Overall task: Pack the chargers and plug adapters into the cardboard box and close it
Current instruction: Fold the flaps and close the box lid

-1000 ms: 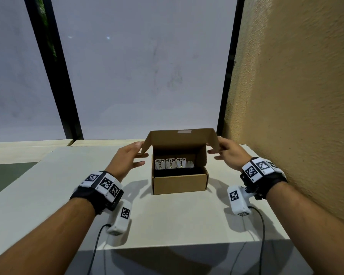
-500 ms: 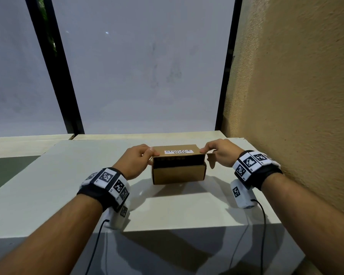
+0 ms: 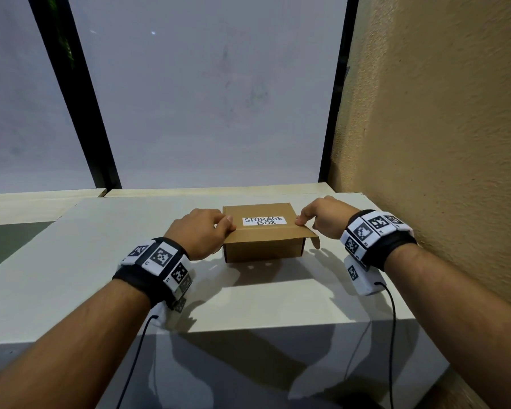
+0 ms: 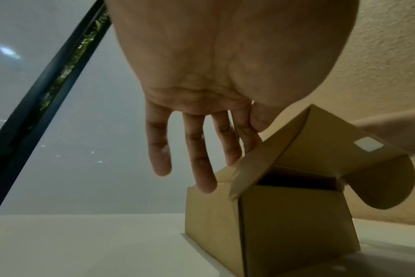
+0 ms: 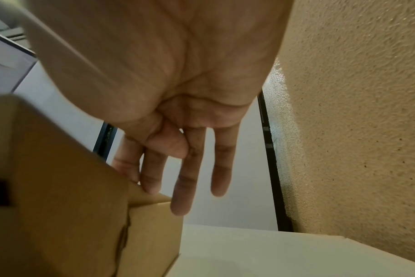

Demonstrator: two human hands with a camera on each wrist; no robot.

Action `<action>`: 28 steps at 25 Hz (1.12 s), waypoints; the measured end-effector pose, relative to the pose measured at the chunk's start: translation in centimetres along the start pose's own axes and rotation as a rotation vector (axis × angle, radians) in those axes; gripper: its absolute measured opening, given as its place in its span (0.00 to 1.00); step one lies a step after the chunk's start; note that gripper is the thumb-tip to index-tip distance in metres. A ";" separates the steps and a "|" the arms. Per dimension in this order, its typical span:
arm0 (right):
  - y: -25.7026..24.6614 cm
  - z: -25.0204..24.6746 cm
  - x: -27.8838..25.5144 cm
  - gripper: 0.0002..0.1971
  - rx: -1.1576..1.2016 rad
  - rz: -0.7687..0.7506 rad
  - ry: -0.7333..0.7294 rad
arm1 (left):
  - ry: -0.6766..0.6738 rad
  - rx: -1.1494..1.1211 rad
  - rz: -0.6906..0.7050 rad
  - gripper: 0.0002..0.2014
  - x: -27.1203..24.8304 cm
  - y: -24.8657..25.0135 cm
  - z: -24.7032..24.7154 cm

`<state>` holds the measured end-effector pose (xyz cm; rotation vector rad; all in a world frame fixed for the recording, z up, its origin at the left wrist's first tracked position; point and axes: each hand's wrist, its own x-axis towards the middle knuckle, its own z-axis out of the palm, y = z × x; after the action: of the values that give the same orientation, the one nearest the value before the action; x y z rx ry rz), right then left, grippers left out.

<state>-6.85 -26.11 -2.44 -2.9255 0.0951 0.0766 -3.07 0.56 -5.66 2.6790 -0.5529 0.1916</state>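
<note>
The brown cardboard box (image 3: 263, 246) stands at the back of the white table, its lid (image 3: 260, 228) folded down with a "STORAGE BOX" label (image 3: 264, 220) on top. My left hand (image 3: 227, 228) pinches the lid's front left corner, thumb on top. At the front right corner my right hand (image 3: 303, 220) pinches the lid. A side flap (image 3: 313, 240) sticks out on the right. In the left wrist view the lid (image 4: 320, 140) stands slightly raised over a dark gap (image 4: 296, 180). The chargers and adapters are hidden inside.
The box sits on a white table (image 3: 101, 276) whose front edge (image 3: 248, 332) lies close to my forearms. A rough tan wall (image 3: 440, 143) runs along the right side, and a frosted window (image 3: 204, 98) stands behind. Cables hang from both wrist cameras.
Both hands have swung the lid from upright down over the box. The white adapters seen inside a second ago are now covered, and the label faces up.
</note>
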 end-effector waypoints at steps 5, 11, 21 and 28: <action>-1.4 -0.4 -1.3 0.22 -0.124 0.007 0.003 | -0.022 0.184 0.012 0.22 -0.3 1.1 0.2; -1.9 -0.5 -1.9 0.18 -0.212 0.013 -0.012 | -0.063 0.238 0.032 0.22 -0.2 1.5 0.4; -2.8 0.0 -1.9 0.16 -0.233 -0.004 -0.018 | -0.078 0.232 0.043 0.22 -0.1 1.8 0.8; -3.1 0.1 -1.8 0.14 -0.220 -0.002 -0.021 | -0.110 0.253 0.015 0.20 -0.8 2.7 1.0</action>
<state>-8.40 -22.97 -1.77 -3.1440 0.0861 0.1243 -4.81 -1.81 -5.79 2.9458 -0.6189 0.1252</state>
